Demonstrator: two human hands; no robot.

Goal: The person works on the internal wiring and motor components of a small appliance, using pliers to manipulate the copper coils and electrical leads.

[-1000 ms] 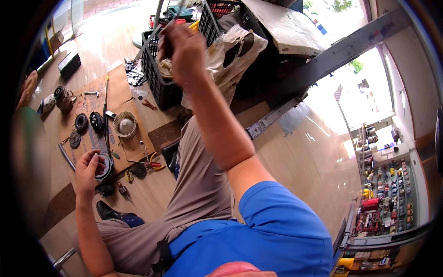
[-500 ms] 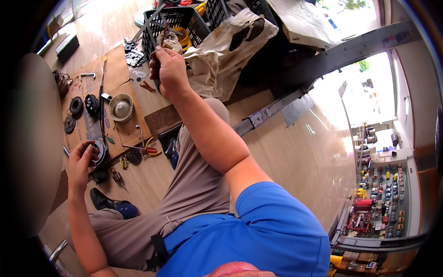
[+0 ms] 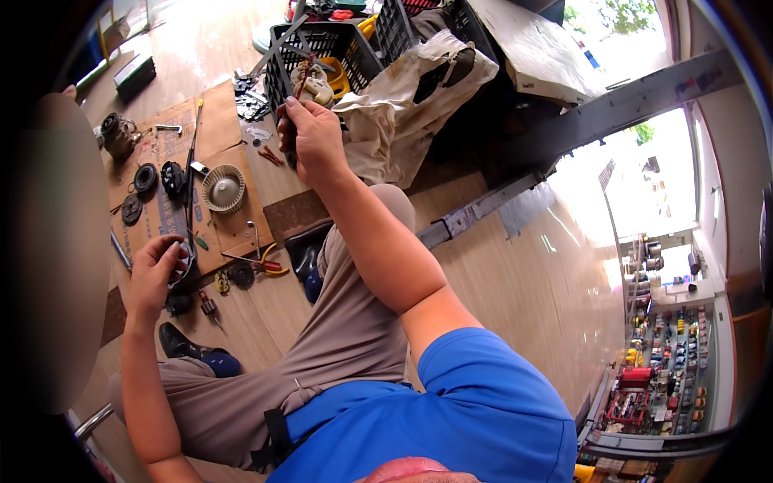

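My right hand (image 3: 318, 138) is stretched forward, its thumb and fingers pinched on a thin, dark reddish twisted strip (image 3: 303, 79). The strip rises from the fingertips in front of a black plastic crate (image 3: 366, 60). Below this hand, a few similar reddish-brown strips (image 3: 270, 155) lie on the floor. On the left, my left hand (image 3: 151, 278) hovers with loosely bent fingers and seems to hold nothing. Behind its fingertips is a round dark-rimmed part (image 3: 190, 262), partly hidden. A ribbed, pale fan wheel (image 3: 224, 190) sits on the cardboard (image 3: 241, 221) between the hands.
Dark round parts (image 3: 145, 178), a motor-like metal part (image 3: 119, 135) and a long thin rod (image 3: 192, 149) lie on the cardboard. Yellow-red pliers (image 3: 270, 264) lie near my shoe. A stained cloth (image 3: 386, 121) drapes beside the crate. A grey metal beam (image 3: 555, 137) crosses at right.
The view has shifted slightly, so the floor items appear lower and farther right. My right hand keeps its pinch on the strip. The left hand's fingers have bent a little differently.
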